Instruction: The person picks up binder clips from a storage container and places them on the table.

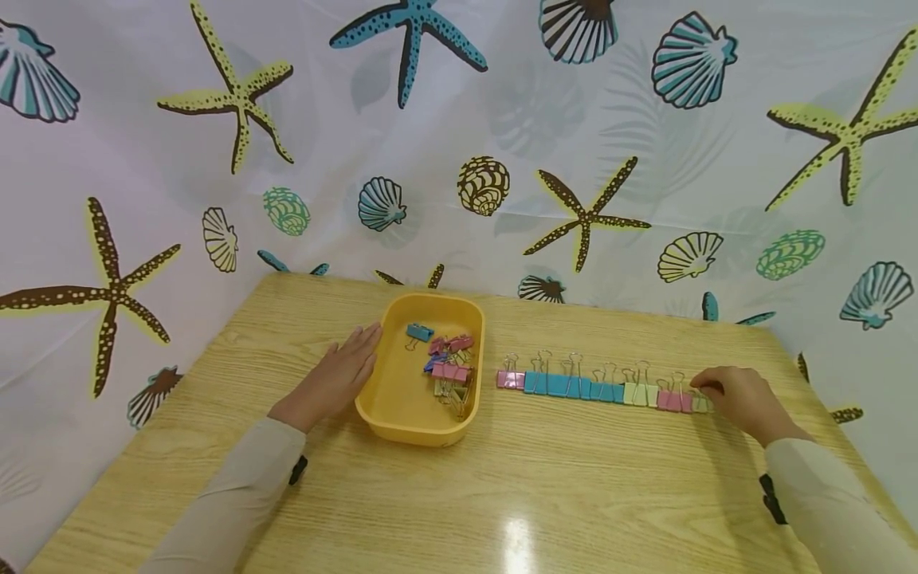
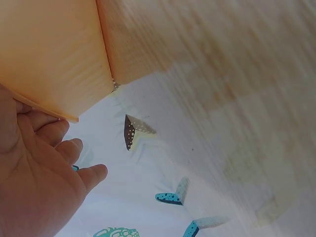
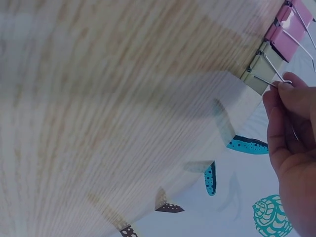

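My right hand point(image 1: 739, 399) is at the right end of a row of binder clips. Its thumb and finger pinch the wire handle of a pale green binder clip point(image 3: 259, 74), which stands beside a pink binder clip point(image 3: 291, 32) in the right wrist view. Leftward along the row come a pale yellow-green clip point(image 1: 641, 395), several blue clips point(image 1: 566, 386) and another pink clip point(image 1: 511, 379). My left hand point(image 1: 339, 379) rests against the left side of a yellow tray point(image 1: 387, 399), its fingers extended along the rim.
Inside the tray lies a loose heap of binder clips point(image 1: 452, 371), pink, blue and green, with a blue one point(image 1: 419, 332) apart near the top. Tray and row stand on a wooden table point(image 1: 545, 486). Behind the table hangs a sea-patterned cloth point(image 1: 430, 143).
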The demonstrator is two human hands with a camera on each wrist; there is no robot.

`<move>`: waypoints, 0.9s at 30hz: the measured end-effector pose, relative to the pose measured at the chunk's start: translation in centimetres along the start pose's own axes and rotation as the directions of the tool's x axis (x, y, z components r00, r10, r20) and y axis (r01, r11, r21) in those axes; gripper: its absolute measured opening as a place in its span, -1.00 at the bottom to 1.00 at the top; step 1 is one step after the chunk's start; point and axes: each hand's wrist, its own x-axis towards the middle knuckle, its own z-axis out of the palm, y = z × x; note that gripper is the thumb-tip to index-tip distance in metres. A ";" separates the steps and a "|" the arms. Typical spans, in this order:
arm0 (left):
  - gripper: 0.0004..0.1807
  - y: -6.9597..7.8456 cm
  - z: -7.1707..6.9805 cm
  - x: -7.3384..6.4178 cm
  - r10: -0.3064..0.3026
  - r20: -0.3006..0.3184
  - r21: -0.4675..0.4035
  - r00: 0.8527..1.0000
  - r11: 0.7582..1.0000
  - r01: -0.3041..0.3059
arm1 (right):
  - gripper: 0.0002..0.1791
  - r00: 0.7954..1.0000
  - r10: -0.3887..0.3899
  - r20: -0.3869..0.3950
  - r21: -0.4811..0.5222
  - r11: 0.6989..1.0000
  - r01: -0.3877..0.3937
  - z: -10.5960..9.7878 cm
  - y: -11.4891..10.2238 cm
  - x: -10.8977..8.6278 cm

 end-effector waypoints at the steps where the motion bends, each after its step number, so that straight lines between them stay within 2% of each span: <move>1: -0.41 0.0 0.0 0.0 -0.001 0.001 -0.002 1.000 1.000 0.001 | -0.85 1.000 0.003 0.000 0.001 1.000 -0.003 0.0 0.0 0.0; 16: -0.41 0.1 -0.1 -0.3 0.000 0.002 -0.002 1.000 1.000 0.000 | -0.84 1.000 -0.010 -0.017 -0.009 1.000 0.010 0.4 -0.1 -0.3; 23: -0.41 0.1 0.0 -0.2 -0.010 0.003 -0.002 1.000 1.000 0.010 | -0.75 1.000 0.006 0.022 -0.003 1.000 -0.006 -0.2 -0.2 -0.5; 27: -0.41 0.0 0.1 0.0 -0.011 0.000 0.001 1.000 1.000 0.011 | -0.68 1.000 0.025 0.016 -0.015 1.000 -0.025 -0.6 -0.6 -0.7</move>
